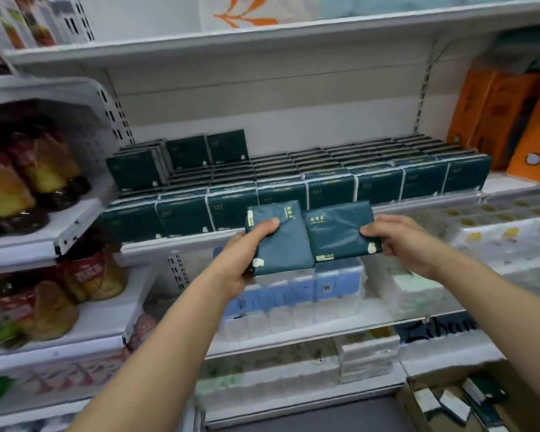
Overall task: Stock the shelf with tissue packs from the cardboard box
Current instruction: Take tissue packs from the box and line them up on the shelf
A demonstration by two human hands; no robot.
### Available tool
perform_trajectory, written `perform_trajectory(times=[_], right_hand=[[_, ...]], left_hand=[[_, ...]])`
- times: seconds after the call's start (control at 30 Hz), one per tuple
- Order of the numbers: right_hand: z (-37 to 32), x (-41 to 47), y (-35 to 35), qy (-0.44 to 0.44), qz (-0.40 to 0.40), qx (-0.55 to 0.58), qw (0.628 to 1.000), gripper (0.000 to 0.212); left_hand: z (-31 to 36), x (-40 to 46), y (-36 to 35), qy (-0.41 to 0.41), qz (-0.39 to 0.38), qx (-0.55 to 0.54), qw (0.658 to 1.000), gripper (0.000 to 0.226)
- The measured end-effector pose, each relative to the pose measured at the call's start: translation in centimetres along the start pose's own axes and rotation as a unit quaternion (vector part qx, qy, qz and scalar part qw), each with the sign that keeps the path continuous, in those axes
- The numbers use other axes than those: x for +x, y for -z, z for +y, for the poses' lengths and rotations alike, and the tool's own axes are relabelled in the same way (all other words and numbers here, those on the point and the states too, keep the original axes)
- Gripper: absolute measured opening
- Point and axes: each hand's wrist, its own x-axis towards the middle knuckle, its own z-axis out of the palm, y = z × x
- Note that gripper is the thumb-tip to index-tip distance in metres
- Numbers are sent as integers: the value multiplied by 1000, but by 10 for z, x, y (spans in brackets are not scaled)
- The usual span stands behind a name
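Left hand [247, 254] grips dark green tissue pack [279, 241], thumb on top face, fingers curled under. Right hand [402, 241] pinches second green pack [340, 230] by right edge. Two packs side by side, inner edges overlapping, held in front of shelf lip [181, 244]. Shelf behind carries rows of same green packs [325, 182], front row upright along lip; second tier stacked at left rear only. Bare back wall above rows. Cardboard box [418, 400] bottom right, open, more packs inside. Orange cartons [505, 120] at shelf's right end.
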Motion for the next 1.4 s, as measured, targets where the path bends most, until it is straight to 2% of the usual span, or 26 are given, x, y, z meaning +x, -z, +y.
perform_trajectory(times=[0.13, 0.17, 0.23, 0.33, 0.47, 0.5, 0.57, 0.67, 0.77, 0.9, 1.03, 1.27, 1.4], right_hand=[[-24, 47, 4, 26, -19, -26, 999, 11], [-29, 61, 5, 32, -28, -26, 999, 13], [-42, 91, 7, 40, -53, -15, 998, 34], [-66, 136, 9, 50, -95, 11, 994, 32], [-91, 191, 13, 56, -124, -1, 991, 74], [-97, 207, 14, 57, -124, -4, 991, 74], [-106, 234, 14, 59, -120, -7, 991, 62], [-116, 269, 13, 89, -115, -46, 988, 26], [-116, 304, 12, 102, -102, -89, 986, 13], [-109, 350, 3, 104, -70, -82, 989, 24], [-100, 380, -15, 105, -40, -101, 989, 38], [-85, 409, -41, 119, -10, -144, 982, 31], [-79, 416, -51, 117, 2, -148, 982, 31]], left_hand=[[34, 20, 4, -30, 24, 13, 999, 48], [43, 24, 4, -35, 25, 13, 999, 43], [60, 38, 6, -46, 28, 14, 998, 37], [88, 66, 10, -70, 50, 11, 996, 34], [119, 96, 10, -90, 71, 14, 993, 29], [127, 105, 10, -96, 82, 12, 992, 27], [138, 122, 12, -107, 97, 8, 989, 26], [150, 147, 23, -115, 141, 2, 983, 27], [157, 163, 38, -104, 197, -22, 975, 30], [157, 172, 53, -77, 227, -62, 969, 39], [154, 180, 57, -61, 222, -91, 969, 45], [160, 193, 62, -64, 196, -120, 971, 27], [162, 196, 64, -64, 184, -115, 974, 26]])
